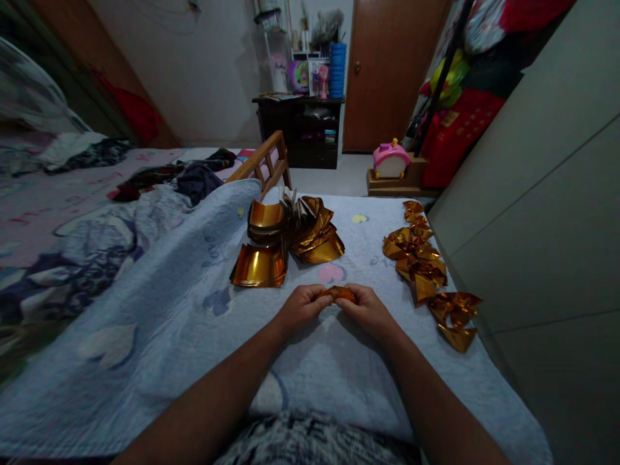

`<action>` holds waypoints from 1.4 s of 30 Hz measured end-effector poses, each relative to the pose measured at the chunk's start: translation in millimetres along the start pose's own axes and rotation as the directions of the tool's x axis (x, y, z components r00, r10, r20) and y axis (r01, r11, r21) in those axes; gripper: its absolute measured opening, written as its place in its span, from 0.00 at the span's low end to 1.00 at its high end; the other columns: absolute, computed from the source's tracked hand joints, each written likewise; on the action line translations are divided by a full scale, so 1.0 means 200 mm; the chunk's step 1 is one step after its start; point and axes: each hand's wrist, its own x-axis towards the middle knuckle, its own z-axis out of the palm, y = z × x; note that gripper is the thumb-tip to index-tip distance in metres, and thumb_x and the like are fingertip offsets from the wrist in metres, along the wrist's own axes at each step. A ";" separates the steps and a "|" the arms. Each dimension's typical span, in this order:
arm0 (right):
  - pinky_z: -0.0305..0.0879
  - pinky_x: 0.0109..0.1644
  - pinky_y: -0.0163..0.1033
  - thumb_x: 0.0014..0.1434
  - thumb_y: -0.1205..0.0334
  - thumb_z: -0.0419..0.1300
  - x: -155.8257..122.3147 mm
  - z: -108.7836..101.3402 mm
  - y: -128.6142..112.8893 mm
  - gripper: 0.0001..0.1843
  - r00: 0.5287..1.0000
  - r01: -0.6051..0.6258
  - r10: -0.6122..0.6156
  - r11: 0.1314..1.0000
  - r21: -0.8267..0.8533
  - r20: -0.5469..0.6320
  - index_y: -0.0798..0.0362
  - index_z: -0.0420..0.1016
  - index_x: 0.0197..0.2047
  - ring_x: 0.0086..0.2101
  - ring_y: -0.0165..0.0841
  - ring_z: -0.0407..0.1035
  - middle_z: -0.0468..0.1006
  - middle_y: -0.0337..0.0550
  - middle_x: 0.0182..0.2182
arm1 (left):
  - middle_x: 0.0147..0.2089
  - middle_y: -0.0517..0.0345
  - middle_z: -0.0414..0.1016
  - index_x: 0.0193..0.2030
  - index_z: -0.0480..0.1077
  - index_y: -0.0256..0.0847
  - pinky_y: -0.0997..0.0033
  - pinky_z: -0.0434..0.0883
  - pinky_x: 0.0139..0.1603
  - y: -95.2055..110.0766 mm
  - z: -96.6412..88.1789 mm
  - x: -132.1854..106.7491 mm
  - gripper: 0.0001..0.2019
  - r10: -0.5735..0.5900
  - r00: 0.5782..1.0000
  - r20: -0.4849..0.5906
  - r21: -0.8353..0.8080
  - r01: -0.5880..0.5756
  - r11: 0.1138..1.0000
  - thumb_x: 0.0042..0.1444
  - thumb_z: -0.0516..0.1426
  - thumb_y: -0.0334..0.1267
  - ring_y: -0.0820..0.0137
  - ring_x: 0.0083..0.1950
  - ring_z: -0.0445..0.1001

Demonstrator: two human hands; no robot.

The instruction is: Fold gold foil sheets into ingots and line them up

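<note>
My left hand and my right hand meet over the light blue blanket, fingers pinched on a small folded piece of gold foil paper held between them. Just beyond the hands lies a pile of curled gold foil sheets. To the right, a row of folded gold foil pieces runs along the blanket's edge.
A grey wall or cabinet side stands close on the right. A wooden bed frame end and rumpled bedding with clothes lie to the left. A dark cabinet, a brown door and a pink toy are at the back.
</note>
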 end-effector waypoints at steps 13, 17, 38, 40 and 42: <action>0.52 0.29 0.33 0.54 0.56 0.60 0.02 0.00 -0.01 0.11 0.996 -0.022 0.028 0.998 -0.065 0.089 0.54 0.69 0.26 0.25 0.26 0.55 0.62 0.32 0.21 | 0.23 0.65 0.59 0.26 0.65 0.38 0.74 0.55 0.28 0.00 0.01 0.00 0.19 0.004 0.999 0.032 0.026 -0.005 1.000 0.61 0.55 0.51 0.75 0.27 0.57; 0.51 0.27 0.32 0.54 0.56 0.60 0.01 -0.01 0.00 0.10 0.995 -0.033 0.039 0.997 -0.073 0.090 0.54 0.69 0.26 0.24 0.26 0.54 0.62 0.32 0.21 | 0.22 0.65 0.58 0.23 0.65 0.38 0.75 0.55 0.27 0.00 0.01 0.00 0.20 0.004 1.000 -0.007 0.059 -0.004 0.998 0.58 0.57 0.51 0.75 0.27 0.57; 0.45 0.24 0.31 0.52 0.43 0.67 -0.03 -0.16 0.02 0.21 0.976 -0.192 0.171 0.968 0.160 0.132 0.55 0.72 0.29 0.22 0.24 0.52 0.63 0.31 0.20 | 0.19 0.65 0.59 0.24 0.69 0.38 0.73 0.52 0.26 0.00 -0.03 0.01 0.21 -0.079 0.993 -0.091 -0.117 0.068 0.991 0.55 0.59 0.55 0.76 0.23 0.55; 0.45 0.24 0.32 0.52 0.43 0.68 -0.02 -0.17 0.04 0.22 0.975 -0.188 0.161 0.966 0.180 0.152 0.55 0.74 0.30 0.21 0.24 0.52 0.64 0.32 0.20 | 0.19 0.65 0.60 0.24 0.70 0.37 0.73 0.52 0.26 0.00 -0.03 0.01 0.21 -0.078 0.993 -0.092 -0.132 0.065 0.989 0.56 0.59 0.54 0.76 0.22 0.55; 0.45 0.24 0.32 0.53 0.43 0.67 -0.02 -0.18 0.05 0.22 0.974 -0.183 0.152 0.965 0.189 0.169 0.56 0.76 0.30 0.21 0.24 0.52 0.64 0.32 0.19 | 0.19 0.65 0.60 0.25 0.70 0.37 0.73 0.52 0.26 0.00 -0.03 0.02 0.21 -0.082 0.993 -0.087 -0.153 0.068 0.986 0.56 0.58 0.55 0.76 0.22 0.55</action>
